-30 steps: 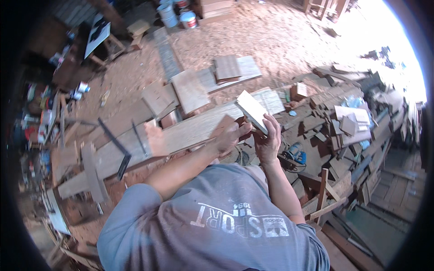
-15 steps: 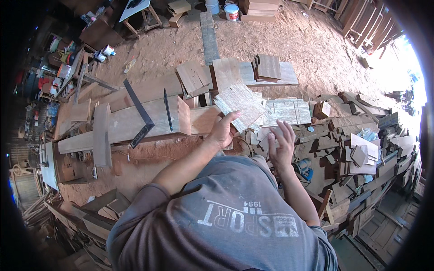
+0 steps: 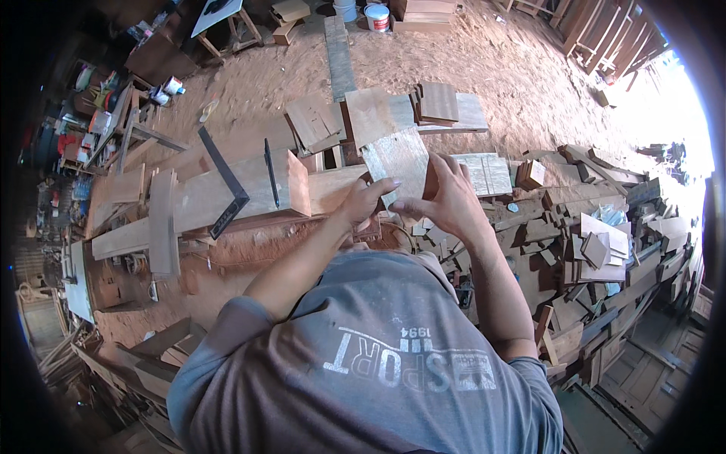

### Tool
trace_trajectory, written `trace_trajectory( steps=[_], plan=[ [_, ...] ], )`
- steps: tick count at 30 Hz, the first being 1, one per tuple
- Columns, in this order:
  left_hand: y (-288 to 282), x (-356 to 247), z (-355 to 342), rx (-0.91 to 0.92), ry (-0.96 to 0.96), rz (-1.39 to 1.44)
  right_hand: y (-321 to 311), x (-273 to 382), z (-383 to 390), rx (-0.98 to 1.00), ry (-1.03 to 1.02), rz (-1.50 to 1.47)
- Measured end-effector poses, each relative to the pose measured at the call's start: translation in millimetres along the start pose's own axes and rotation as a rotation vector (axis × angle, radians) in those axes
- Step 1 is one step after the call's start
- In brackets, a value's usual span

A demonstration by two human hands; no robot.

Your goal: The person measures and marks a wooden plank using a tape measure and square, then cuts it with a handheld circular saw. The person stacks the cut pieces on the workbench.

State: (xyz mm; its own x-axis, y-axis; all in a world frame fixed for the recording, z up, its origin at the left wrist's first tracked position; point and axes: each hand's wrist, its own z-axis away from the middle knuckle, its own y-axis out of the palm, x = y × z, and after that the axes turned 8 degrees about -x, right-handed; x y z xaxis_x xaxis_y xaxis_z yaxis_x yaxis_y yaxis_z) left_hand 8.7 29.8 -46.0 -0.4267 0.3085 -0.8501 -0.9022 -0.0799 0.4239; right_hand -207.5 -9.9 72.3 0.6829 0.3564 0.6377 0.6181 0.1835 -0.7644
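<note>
Between my two hands is a squarish wooden board [image 3: 398, 160] with a pale, rough face, held tilted above the bench planks. My left hand [image 3: 364, 203] grips its lower left edge, thumb on the face and fingers behind it. On the opposite edge, my right hand [image 3: 446, 198] has its thumb along the bottom and its fingers round the right side. Just beyond lies a stack of brown wood pieces [image 3: 369, 117]. Right of my right hand, a pale grooved board [image 3: 486, 174] rests flat. A dark metal square [image 3: 224, 181] and a black pencil-like rod [image 3: 271, 172] are to the left.
A long plank [image 3: 200, 198] runs leftward along the bench. Another small stack of boards [image 3: 437, 104] sits at the far side. Heaped offcuts [image 3: 548, 227] cover the ground at the right. A white bucket [image 3: 376, 17] stands far back on the sandy floor.
My right hand, free and spread before, has come onto the board's right edge. The board has turned more upright, and the view has shifted slightly.
</note>
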Motion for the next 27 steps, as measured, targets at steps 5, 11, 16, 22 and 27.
trace_trajectory(
  steps=[5, 11, 16, 22, 27],
  plan=[
    [9.8, -12.7, -2.6, -0.083, 0.061, -0.134, 7.7, -20.7, -11.7, -0.041, 0.289, -0.559],
    [8.1, -9.3, 3.9, 0.044, 0.015, 0.088, 4.4, -32.6, -12.5, -0.404, 0.581, -1.140],
    [6.9, 3.5, 0.4, 0.042, 0.135, -0.084, 0.0, -80.2, 3.2, -0.658, 0.750, -1.632],
    [6.7, 13.4, 4.9, -0.051, 0.201, -0.114, 5.0, -48.2, 39.6, -0.673, 0.631, -1.364],
    [18.0, 11.1, 5.8, -0.084, 0.054, 0.241, 17.9, -69.1, 45.5, -0.956, 0.620, -1.478]
  ],
)
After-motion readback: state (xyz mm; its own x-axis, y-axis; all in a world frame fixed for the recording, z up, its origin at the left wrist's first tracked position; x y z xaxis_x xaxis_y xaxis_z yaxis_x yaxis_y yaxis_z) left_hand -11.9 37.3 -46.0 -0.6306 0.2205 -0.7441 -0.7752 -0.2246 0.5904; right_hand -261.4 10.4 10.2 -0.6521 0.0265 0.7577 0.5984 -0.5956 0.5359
